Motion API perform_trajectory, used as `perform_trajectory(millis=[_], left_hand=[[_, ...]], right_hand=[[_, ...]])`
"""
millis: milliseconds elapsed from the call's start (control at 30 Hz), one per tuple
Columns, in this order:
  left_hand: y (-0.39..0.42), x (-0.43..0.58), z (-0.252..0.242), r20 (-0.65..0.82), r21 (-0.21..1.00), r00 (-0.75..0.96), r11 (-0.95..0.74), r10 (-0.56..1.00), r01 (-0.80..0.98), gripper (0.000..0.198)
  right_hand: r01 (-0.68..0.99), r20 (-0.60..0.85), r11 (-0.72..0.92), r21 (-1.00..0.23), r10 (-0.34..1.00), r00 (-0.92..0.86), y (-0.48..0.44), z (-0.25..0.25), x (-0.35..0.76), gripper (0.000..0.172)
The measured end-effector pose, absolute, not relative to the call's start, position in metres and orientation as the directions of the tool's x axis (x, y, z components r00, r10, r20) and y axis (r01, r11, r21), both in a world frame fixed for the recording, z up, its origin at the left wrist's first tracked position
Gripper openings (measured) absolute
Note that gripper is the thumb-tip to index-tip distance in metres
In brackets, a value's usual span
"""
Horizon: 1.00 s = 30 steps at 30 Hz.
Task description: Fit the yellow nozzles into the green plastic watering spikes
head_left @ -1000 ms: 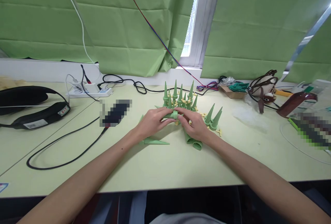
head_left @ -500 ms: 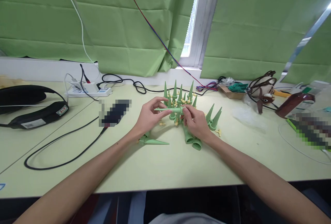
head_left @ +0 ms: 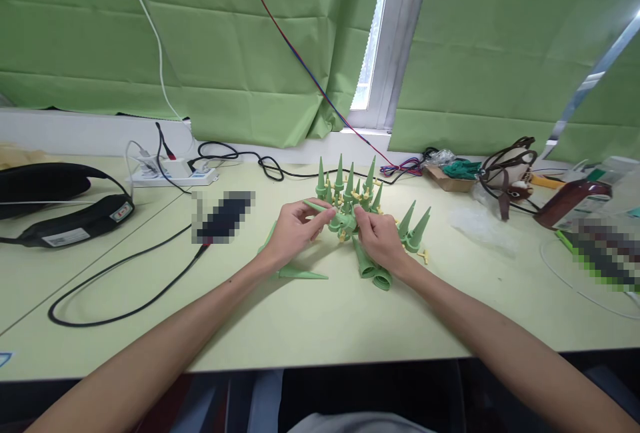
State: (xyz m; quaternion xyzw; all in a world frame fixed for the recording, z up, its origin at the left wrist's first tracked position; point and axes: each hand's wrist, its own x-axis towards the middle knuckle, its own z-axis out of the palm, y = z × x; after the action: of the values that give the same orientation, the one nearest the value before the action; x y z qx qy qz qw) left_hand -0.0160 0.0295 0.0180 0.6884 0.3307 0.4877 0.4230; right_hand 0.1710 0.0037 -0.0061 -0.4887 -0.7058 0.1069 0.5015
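Observation:
Between my two hands is a green spiked piece [head_left: 314,206], its point slanting up to the left. My left hand [head_left: 294,230] has its fingers wrapped round the piece. On the right, my right hand [head_left: 378,236] pinches the wider end, which is partly hidden against the parts behind. Several green cones [head_left: 340,176] with small yellow pieces stand upright just beyond. Two more cones [head_left: 416,232] stand right of my right hand, near a yellow piece [head_left: 426,256]. Below it lie green tubes [head_left: 382,278]. Another green cone [head_left: 303,274] lies flat below my left hand.
A dark phone [head_left: 225,216] with a black cable lies left, near a power strip [head_left: 173,176] and a black headset [head_left: 85,220]. To the right are a plastic bag [head_left: 483,228], a small cardboard box [head_left: 445,178] and a brown bottle [head_left: 573,203].
The held piece has tilted, and its tip now shows above my left fingers. My left hand has closed more round it and moved slightly right. A green part now shows behind my left wrist.

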Motion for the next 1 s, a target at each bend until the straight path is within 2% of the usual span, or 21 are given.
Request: perform_trajectory(millis=[167,300,367,633,1000], left_hand=[[0.033,-0.017,0.02,0.449,0.832,0.237,-0.5,0.862,0.24,0.036],[0.041,-0.02,0.015,0.461,0.661,0.277,-0.534,0.843,0.527,0.043],[0.045,-0.021,0.011,0.45,0.578,0.342,-0.561,0.825,0.593,0.043],[0.052,-0.025,0.004,0.399,0.525,0.422,-0.58,0.814,0.623,0.041],[0.052,-0.024,0.008,0.351,0.515,0.468,-0.584,0.811,0.627,0.029]], right_hand=[[0.604,0.631,0.507,-0.615,0.776,-0.01,0.004,-0.007,0.171,0.057],[0.606,0.646,0.527,-0.596,0.763,-0.029,0.004,-0.007,0.171,0.056],[0.61,0.652,0.535,-0.585,0.757,-0.039,0.004,-0.007,0.171,0.057],[0.593,0.655,0.551,-0.587,0.754,-0.052,0.005,-0.008,0.172,0.054],[0.597,0.651,0.551,-0.583,0.756,-0.062,0.004,-0.008,0.172,0.054]])
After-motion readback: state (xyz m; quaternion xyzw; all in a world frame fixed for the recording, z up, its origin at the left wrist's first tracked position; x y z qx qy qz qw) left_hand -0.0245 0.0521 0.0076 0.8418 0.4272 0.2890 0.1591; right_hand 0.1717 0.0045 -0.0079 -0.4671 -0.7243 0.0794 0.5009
